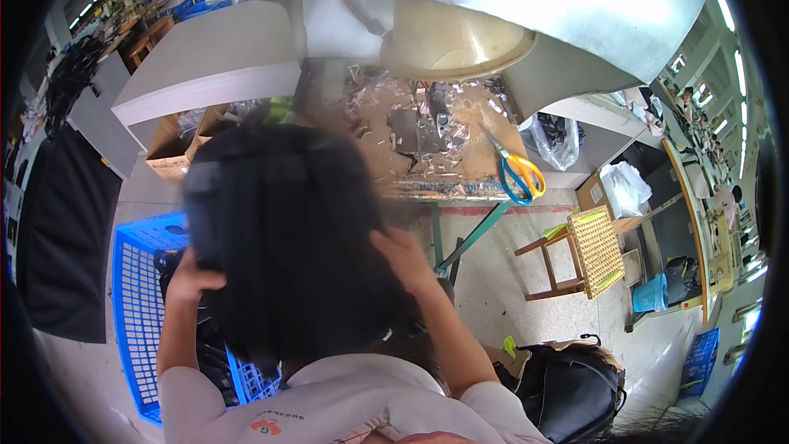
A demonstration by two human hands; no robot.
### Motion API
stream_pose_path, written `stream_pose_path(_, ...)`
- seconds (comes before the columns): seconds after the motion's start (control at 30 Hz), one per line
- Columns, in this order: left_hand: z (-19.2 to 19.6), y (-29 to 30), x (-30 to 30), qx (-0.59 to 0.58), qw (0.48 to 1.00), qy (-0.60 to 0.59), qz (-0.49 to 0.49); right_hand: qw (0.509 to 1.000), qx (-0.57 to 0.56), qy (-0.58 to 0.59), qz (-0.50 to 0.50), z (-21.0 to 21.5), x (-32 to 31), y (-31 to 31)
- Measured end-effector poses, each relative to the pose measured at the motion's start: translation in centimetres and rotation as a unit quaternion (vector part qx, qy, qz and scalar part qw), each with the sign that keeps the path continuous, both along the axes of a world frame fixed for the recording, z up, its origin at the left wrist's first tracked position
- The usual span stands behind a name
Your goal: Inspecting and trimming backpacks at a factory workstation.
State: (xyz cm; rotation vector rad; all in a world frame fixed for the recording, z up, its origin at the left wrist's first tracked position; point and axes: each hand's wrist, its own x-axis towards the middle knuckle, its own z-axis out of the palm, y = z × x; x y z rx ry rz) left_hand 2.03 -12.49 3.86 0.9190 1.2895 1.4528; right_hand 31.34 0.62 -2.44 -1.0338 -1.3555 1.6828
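Both hands hold a large black fabric piece [288, 230] (blurred, so its exact kind is unclear) in front of the worktop [444, 144]. The left hand [191, 278] closes its grip on the fabric's left edge; the right hand [404, 259] presses spread fingers against its right edge. Left of the fabric stands a blue crate [136, 296]. Scissors [516, 171] lie near the worktop's front edge. Right of the worktop stands a stool [583, 251], with open floor [493, 279] between.
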Motion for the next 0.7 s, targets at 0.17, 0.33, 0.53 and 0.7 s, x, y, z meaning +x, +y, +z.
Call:
stream_pose_path(0.17,6.4,-9.9,2.9,-0.030,0.951,0.066,0.300,0.905,0.411,-0.107,0.020,4.1,-7.6,-5.8)
stream_pose_path(0.33,3.3,-6.5,5.2,0.066,0.909,0.089,0.401,0.814,0.485,-0.084,0.308,8.8,-8.4,-14.2)
stream_pose_path(0.53,1.1,-1.5,6.3,0.198,0.863,0.036,0.464,0.862,0.421,-0.209,0.192,4.3,-11.0,-15.2)
stream_pose_path(0.7,1.6,0.7,8.2,0.196,0.884,0.085,0.415,0.887,0.391,-0.219,0.114,4.4,-8.9,-11.6)
